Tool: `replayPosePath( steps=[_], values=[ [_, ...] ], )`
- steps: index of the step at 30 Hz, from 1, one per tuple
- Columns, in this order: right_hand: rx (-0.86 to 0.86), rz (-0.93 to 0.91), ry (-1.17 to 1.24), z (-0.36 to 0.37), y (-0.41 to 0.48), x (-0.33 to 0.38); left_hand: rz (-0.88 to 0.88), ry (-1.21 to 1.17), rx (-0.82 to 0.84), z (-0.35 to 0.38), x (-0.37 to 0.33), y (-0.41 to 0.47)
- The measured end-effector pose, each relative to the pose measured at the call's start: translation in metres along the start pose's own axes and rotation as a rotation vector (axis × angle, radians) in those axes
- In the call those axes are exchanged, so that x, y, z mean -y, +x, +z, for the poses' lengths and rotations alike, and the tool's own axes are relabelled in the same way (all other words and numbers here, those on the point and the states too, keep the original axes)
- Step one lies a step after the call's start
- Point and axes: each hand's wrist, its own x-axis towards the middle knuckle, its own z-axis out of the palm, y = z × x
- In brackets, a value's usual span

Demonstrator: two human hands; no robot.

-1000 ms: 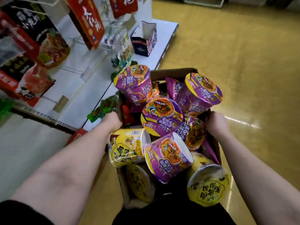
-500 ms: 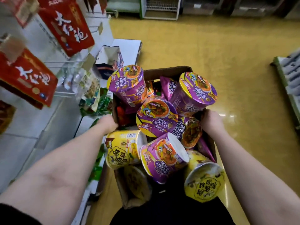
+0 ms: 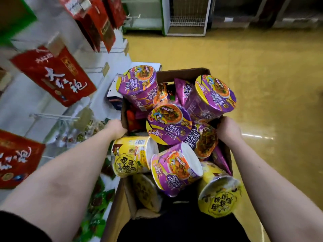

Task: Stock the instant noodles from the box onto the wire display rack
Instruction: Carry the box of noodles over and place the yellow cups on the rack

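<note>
- Noodle cups fill the box that I carry in front of me, and they are heaped above its rim.
- Four purple cups sit on top of the heap. One is tilted at the box's far left corner. Another leans at the far right with its lid toward me. A third is in the middle, lid up. The fourth lies on its side nearer to me.
- One yellow cup lies on its side against the box's left wall, just beside my left hand. Another pokes over the near right corner. A third sits deeper down at the near left.
- Purple packets are wedged between the cups at the box's far side.
- My hands are apart, with the box between them. The left hand is clamped on the left wall and my right hand on the right wall. The fingers of both are hidden past the knuckles.
- Left of the box, red packs hang on pegs and look blurred. Green packets lie lower down.
- Beyond the box the yellow floor runs to a white wire rack, well apart from the box.
</note>
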Motion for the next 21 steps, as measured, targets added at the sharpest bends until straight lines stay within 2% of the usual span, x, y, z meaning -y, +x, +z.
replayPosePath(
  steps=[4, 9, 16, 21],
  values=[
    [-0.004, -0.012, 0.035, -0.007, 0.052, 0.012, -0.011, 0.017, -0.014, -0.023, -0.024, 0.049],
    [-0.023, -0.002, 0.034, -0.011, 0.138, 0.037, 0.007, 0.017, 0.009, -0.05, -0.049, 0.157],
    [-0.046, 0.093, 0.029, -0.034, 0.257, 0.074, 0.191, 0.079, 0.085, -0.117, -0.108, 0.309],
    [-0.099, 0.13, 0.01, -0.066, 0.328, 0.097, 0.195, 0.028, 0.108, -0.156, -0.144, 0.392]
  ],
)
